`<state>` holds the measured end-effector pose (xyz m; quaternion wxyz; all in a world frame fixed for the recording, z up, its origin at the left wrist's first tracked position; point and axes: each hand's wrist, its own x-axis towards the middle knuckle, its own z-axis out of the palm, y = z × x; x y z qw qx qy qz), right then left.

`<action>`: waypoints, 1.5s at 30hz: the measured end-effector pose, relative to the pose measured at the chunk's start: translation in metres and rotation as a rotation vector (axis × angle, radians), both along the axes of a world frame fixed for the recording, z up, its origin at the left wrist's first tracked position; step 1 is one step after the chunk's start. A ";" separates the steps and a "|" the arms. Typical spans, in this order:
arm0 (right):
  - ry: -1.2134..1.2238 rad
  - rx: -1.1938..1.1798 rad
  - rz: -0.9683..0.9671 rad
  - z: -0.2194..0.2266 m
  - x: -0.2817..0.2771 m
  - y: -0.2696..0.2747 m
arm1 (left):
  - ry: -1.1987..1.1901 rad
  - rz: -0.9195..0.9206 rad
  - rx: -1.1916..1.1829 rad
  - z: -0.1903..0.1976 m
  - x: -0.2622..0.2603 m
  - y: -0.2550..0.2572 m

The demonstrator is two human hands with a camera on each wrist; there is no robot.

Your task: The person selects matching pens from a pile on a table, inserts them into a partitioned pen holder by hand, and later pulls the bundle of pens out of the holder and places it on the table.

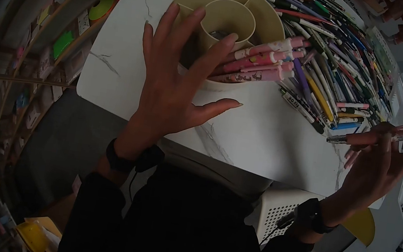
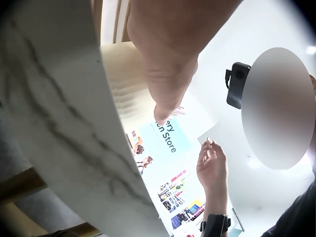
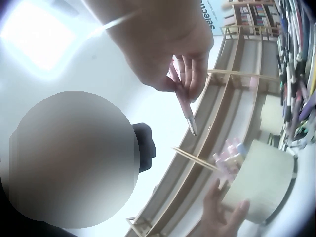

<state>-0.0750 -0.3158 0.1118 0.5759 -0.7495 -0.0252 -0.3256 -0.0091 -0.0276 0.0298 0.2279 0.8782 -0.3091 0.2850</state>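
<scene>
My left hand [image 1: 170, 72] is spread over a round cream pen holder [image 1: 271, 24], its fingers straight and fingertips at the rim and inner cup. The holder has a smaller cup [image 1: 229, 18] in its middle and thin dividers. Several pink pens [image 1: 260, 64] lean in its near right compartment, tops out over the rim. To the right, off the table's edge in the head view, my right hand [image 1: 380, 166] pinches a pink pen [image 1: 363, 139] between thumb and fingers. In the right wrist view that pink pen [image 3: 183, 103] points downward from the fingertips.
A big heap of loose pens [image 1: 331, 62] covers the table's right and back, close beside the holder. The white marbled table [image 1: 121, 36] has a rounded near edge. Shelves [image 1: 42, 39] stand at the left. A white perforated chair [image 1: 277, 210] is below the table's near edge.
</scene>
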 end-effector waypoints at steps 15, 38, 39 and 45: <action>-0.281 -0.634 0.232 -0.031 0.063 0.101 | 0.158 -0.004 -0.412 -0.032 -0.005 0.022; 0.207 -0.547 -0.398 -0.047 -0.025 -0.055 | 0.397 0.070 -0.623 -0.043 -0.015 0.012; 0.261 -0.516 -0.469 -0.055 -0.034 -0.075 | 0.413 0.105 -0.631 -0.041 -0.015 0.011; 0.602 -0.559 -0.598 -0.086 -0.059 -0.147 | 0.461 0.138 -0.551 -0.040 -0.014 0.009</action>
